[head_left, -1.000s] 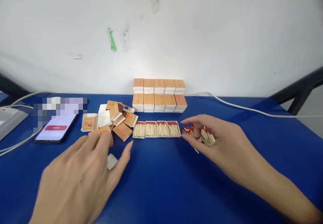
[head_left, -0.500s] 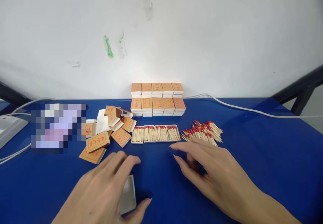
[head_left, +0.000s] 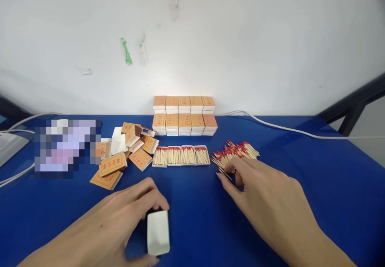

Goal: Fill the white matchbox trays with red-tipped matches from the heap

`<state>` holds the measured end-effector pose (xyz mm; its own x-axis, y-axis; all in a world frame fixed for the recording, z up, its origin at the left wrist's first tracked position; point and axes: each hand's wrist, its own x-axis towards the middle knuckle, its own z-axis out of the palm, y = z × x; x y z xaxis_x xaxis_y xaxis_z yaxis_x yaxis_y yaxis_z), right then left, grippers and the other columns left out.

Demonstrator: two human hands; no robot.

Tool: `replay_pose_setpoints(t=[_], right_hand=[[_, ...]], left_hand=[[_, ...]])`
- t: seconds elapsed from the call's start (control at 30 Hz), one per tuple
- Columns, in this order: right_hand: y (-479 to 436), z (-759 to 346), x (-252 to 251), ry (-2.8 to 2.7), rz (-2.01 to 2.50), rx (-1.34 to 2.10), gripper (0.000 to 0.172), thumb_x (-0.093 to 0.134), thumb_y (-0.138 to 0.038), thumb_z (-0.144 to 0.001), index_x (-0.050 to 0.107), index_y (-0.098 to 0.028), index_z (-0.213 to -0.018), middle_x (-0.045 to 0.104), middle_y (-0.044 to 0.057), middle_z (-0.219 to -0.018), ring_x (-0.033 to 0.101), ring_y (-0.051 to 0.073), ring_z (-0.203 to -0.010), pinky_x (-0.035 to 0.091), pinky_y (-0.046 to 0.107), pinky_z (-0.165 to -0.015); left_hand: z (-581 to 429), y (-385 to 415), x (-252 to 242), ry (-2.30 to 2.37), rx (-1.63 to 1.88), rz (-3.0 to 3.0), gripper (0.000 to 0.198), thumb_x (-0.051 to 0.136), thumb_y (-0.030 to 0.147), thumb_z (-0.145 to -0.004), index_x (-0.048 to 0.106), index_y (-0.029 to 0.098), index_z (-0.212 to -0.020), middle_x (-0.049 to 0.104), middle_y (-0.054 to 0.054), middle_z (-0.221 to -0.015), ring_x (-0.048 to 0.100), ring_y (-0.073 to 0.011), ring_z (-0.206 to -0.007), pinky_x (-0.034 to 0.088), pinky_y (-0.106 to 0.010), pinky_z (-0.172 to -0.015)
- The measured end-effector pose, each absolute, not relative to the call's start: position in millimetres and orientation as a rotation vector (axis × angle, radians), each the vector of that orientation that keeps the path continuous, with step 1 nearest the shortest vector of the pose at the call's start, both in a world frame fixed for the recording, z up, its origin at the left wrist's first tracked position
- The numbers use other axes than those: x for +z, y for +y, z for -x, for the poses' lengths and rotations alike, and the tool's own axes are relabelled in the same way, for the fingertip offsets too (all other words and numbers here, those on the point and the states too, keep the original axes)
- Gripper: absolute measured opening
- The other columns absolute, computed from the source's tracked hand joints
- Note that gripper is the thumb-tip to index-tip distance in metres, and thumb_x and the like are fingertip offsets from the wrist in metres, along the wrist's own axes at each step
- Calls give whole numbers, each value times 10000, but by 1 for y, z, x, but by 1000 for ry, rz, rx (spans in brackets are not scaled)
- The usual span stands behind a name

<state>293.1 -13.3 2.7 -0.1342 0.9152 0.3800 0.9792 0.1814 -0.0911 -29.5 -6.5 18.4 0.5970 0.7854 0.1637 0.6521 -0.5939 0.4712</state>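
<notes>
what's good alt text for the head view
The left hand is at a white tray, the right hand at a pile of matches, on a blue table. In the middle are four trays of matches, with stacked matchboxes behind and loose boxes at left.

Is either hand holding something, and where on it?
The left hand seems to hold a small white rectangular tray by its far and near ends; whether the right hand grips any red-tipped wooden matches cannot be told.

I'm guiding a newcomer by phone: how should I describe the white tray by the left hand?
On the blue table, find the left hand in the foreground. The white tray is between its thumb and forefinger. Unlike the four trays filled with red-tipped matches farther back, it shows none.
</notes>
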Motion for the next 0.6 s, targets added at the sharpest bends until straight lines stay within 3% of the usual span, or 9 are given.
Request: replay_pose_setpoints(t=[0.07,0.17,0.3,0.4,0.6], right_hand=[[-16,-293,3,-2118,1812,-306,217,592,-294,-1037,625,-270,-824,694,10,-703,649,215,-534,325,331,-468],[-20,-293,4,-2113,1823,-375,241,555,-264,-1045,620,-271,-813,702,28,-710,654,225,-563,323,343,-484],[-21,-294,3,-2139,1830,-341,259,529,-257,-1067,632,-274,-830,729,43,-739,666,233,-602,339,353,-500],[-20,-296,2,-2145,1825,-272,231,542,-249,-1069,637,-275,-860,743,42,-772,682,242,-626,352,352,-515],[-18,-299,0,-2155,1799,-130,217,552,-235,-1071,645,-270,-879,751,33,-806,704,232,-642,379,333,-532]], left_hand=[[19,-4,17,1064,383,-2480,584,826,158,-762,696,397,-1278,783,58,-1219,838,-168,-931,680,-226,-764],[5,-5,6,1121,409,-2499,494,771,269,-997,609,377,-1451,734,-2,-1357,835,-189,-1014,709,-306,-878],[-3,-11,-5,1125,492,-2581,619,810,394,-1020,538,342,-1574,706,-63,-1366,833,-242,-955,718,-377,-769],[-2,-13,-4,1089,484,-2573,595,819,388,-1008,560,357,-1543,694,-44,-1297,803,-209,-851,689,-349,-697],[2,-8,-3,1128,500,-2476,283,770,428,-1052,641,315,-1278,681,-20,-1194,743,-177,-801,621,-305,-677]])
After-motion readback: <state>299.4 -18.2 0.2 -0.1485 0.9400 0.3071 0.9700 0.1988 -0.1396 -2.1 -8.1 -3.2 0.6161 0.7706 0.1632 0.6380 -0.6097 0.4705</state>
